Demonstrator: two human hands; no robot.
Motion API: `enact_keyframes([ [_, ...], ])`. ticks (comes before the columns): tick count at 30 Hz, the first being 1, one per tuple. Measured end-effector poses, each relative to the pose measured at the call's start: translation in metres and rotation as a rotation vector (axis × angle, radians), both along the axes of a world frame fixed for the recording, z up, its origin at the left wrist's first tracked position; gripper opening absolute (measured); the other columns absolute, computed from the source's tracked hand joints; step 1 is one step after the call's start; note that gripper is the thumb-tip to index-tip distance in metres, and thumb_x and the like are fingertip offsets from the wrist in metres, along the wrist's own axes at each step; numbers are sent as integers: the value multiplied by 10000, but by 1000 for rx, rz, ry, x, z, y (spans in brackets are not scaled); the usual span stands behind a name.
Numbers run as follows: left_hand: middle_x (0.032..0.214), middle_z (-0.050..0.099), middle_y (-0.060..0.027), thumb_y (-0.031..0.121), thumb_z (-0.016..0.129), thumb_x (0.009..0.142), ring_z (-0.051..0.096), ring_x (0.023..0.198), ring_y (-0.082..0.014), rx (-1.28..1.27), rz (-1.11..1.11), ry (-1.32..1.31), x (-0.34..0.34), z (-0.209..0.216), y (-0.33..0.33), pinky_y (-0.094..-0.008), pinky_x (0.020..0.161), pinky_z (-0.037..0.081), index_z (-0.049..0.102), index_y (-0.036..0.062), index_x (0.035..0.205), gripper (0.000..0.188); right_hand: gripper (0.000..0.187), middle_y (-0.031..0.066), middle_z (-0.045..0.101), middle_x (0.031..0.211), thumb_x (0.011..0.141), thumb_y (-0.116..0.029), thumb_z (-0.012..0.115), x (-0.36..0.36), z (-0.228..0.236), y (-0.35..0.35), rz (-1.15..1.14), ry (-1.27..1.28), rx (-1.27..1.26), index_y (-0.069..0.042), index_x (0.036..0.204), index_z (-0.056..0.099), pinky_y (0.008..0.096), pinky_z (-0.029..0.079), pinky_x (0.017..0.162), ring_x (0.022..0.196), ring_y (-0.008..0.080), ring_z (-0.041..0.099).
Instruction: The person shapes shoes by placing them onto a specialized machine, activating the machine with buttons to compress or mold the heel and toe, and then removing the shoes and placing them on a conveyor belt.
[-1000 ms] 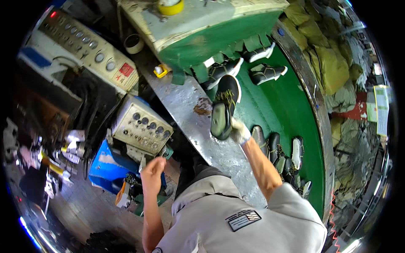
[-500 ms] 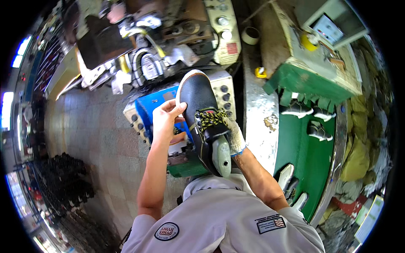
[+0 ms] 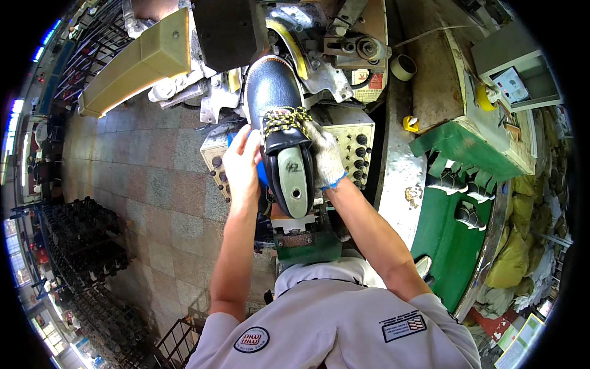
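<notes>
The black shoe (image 3: 275,86) is up in your two hands, upper facing you, its toe pointing away at the metal plates (image 3: 332,83) of the machine; whether it touches them you cannot tell from this angle. Your bare left hand (image 3: 244,163) is partly curled, digits against the shoe's left side. Your gloved right hand (image 3: 322,154) is bent round the right side, beside the laces (image 3: 286,121). As far as shows, the shoe is laced, has its pale sole edge on, and is roughly lined up with the gap between the plates. Left undone: neither hand has let go, and the grey-green last (image 3: 294,166) remains inside. More shoes (image 3: 470,215) stand toward the far end of the green belt (image 3: 445,246); another sits by its left edge.
</notes>
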State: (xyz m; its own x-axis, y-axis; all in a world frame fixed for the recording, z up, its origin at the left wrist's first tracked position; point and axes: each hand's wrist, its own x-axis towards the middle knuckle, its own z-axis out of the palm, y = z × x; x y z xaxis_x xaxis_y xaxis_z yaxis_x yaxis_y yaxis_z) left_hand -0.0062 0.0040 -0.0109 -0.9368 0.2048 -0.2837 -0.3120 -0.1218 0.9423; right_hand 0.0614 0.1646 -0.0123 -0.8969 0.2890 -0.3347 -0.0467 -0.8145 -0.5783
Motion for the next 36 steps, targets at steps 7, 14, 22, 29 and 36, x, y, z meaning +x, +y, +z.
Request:
enact_keyframes([
  [7, 1116, 713, -83, 606, 419, 1034, 696, 941, -199, 214, -75, -407, 15, -16, 18, -362, 856, 561, 628, 54, 1276, 638, 392, 68, 705, 1144, 989, -263, 666, -10, -28, -9, -74, -37, 130, 5, 1274, 637, 298, 539, 889, 988, 159, 665],
  [14, 1056, 710, -55, 533, 419, 1063, 674, 884, -145, 235, -95, -339, 4, -21, 14, -311, 804, 548, 659, 55, 1221, 558, 307, 55, 710, 1108, 1018, -231, 615, -15, -26, -17, -99, -42, 161, 0, 1210, 684, 284, 526, 864, 950, 133, 646],
  [22, 1015, 704, -29, 529, 421, 1070, 633, 848, -111, 229, -122, -256, -2, -40, 14, -294, 779, 522, 676, 42, 1209, 567, 332, 45, 713, 1061, 1019, -280, 608, -16, -37, -20, -130, -66, 230, 5, 1166, 695, 278, 521, 830, 899, 119, 645],
  [29, 1060, 709, -46, 390, 388, 1111, 634, 911, -118, 247, -136, -92, -3, -44, 17, -288, 861, 506, 659, -9, 1220, 494, 324, 26, 712, 961, 1003, -295, 622, -15, -59, -21, -172, -172, 332, 2, 1065, 734, 271, 501, 765, 845, 97, 613],
  [36, 1046, 712, -46, 380, 391, 1111, 633, 917, -105, 305, -143, -57, -3, -46, 16, -282, 855, 508, 668, -8, 1178, 481, 326, 26, 712, 940, 991, -287, 622, -17, -63, -14, -143, -150, 445, 14, 1054, 728, 273, 497, 754, 826, 101, 605],
])
